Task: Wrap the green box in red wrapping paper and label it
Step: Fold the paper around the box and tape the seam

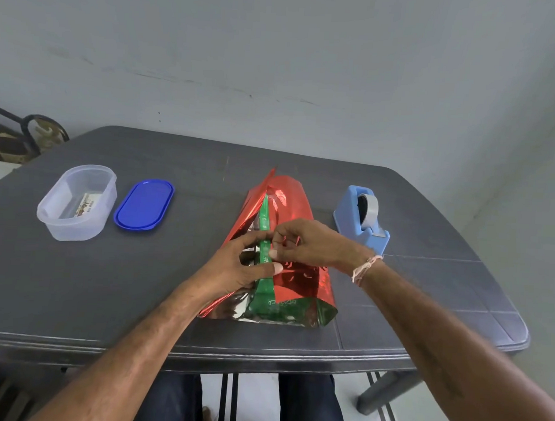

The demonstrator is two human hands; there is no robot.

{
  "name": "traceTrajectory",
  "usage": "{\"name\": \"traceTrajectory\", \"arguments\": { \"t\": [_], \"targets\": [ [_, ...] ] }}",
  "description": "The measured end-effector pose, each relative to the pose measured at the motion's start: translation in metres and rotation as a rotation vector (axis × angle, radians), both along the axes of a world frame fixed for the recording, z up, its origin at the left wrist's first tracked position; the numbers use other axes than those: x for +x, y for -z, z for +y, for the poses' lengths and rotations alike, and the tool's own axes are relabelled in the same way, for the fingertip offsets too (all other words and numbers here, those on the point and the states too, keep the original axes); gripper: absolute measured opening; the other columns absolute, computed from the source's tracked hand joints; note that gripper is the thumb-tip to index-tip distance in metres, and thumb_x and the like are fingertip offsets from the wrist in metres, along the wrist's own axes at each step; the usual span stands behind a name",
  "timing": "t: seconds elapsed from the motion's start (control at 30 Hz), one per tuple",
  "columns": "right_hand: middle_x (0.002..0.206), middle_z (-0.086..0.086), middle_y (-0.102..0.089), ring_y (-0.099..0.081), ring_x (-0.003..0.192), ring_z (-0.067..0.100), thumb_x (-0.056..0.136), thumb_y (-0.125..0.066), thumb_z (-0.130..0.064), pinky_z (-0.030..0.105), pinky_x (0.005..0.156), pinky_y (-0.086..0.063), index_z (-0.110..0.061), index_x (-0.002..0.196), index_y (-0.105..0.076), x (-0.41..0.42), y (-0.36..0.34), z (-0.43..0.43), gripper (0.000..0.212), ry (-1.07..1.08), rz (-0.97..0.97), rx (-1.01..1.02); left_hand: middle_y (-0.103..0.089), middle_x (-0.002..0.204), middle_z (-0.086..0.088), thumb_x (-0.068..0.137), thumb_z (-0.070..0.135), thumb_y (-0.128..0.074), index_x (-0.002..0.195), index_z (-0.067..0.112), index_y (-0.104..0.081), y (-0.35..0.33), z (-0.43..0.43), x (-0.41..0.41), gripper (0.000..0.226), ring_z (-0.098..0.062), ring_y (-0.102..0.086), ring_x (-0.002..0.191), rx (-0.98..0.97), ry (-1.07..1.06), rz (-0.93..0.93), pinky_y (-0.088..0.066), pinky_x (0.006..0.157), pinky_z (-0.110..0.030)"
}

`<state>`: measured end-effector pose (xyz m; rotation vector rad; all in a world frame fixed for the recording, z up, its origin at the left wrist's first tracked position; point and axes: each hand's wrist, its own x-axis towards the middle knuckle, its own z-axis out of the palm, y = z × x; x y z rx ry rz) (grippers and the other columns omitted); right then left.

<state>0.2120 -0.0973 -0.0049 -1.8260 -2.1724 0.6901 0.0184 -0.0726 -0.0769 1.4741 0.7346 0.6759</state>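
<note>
The green box (pixel 265 229) lies lengthwise in the middle of the dark table, half covered by shiny red wrapping paper (pixel 293 208). A green strip of its top and its near end still show. My left hand (pixel 235 269) presses the left flap of paper against the box's side, thumb on the top edge. My right hand (pixel 303 243) pinches the edge of the right flap over the top of the box. Whether it holds a piece of tape I cannot tell.
A blue tape dispenser (pixel 363 217) stands right of the box. At the left sit a clear plastic tub (pixel 78 201) with labels inside and its blue lid (pixel 144 204). The table's front edge (pixel 232 351) is close to my lap.
</note>
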Motion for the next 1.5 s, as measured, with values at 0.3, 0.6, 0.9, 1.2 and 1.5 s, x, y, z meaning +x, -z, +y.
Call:
{"name": "traceTrajectory", "arguments": {
  "t": [0.3,0.6,0.9,1.2,1.5],
  "targets": [
    [0.081,-0.012,-0.063,-0.057,0.077,0.005,0.087,-0.075,-0.051,0.025,0.066,-0.04,-0.032,0.084,-0.062,-0.005,0.001,-0.006,0.023,0.072,-0.141,0.105,-0.071,0.126,0.007,0.079,0.029,-0.088,0.115,0.06,-0.064,-0.002,-0.001,0.0,0.053,-0.017,-0.071,0.112,0.02,-0.002,0.008,-0.061,0.089,-0.049],
    [0.09,-0.014,-0.063,-0.062,0.09,0.012,0.087,-0.073,-0.056,0.035,0.079,-0.054,-0.035,0.088,-0.059,-0.01,0.001,-0.008,0.025,0.097,-0.264,0.154,-0.073,0.122,0.003,0.078,0.029,-0.087,0.111,0.061,-0.066,-0.006,-0.003,0.0,0.051,-0.018,-0.072,0.108,-0.005,0.017,-0.009,-0.059,0.073,-0.03],
    [0.088,-0.01,-0.067,-0.062,0.081,0.011,0.084,-0.075,-0.057,0.028,0.067,-0.042,-0.027,0.108,-0.057,-0.008,0.003,-0.013,0.043,0.146,-0.2,0.188,-0.067,0.132,-0.001,0.076,0.036,-0.089,0.129,0.051,-0.062,0.003,0.002,0.001,0.061,-0.022,-0.071,0.108,-0.013,0.009,-0.009,-0.059,0.073,-0.031],
    [0.089,-0.001,-0.072,-0.069,0.083,0.013,0.095,-0.072,-0.034,0.037,0.08,-0.059,-0.022,0.104,-0.06,0.004,0.007,-0.014,0.019,0.183,0.039,0.147,-0.07,0.124,-0.003,0.08,0.03,-0.087,0.128,0.05,-0.062,0.006,0.003,0.001,0.058,-0.015,-0.07,0.101,-0.004,0.004,-0.005,-0.057,0.069,-0.028],
    [0.083,-0.002,-0.069,-0.067,0.078,0.013,0.093,-0.073,-0.026,0.028,0.072,-0.053,-0.019,0.106,-0.06,0.005,0.012,-0.011,0.02,0.194,0.041,0.163,-0.068,0.123,-0.007,0.073,0.042,-0.089,0.129,0.053,-0.061,0.008,0.006,0.0,0.063,-0.031,-0.073,0.092,-0.006,0.013,0.023,-0.06,0.075,-0.04]
  ]
}}
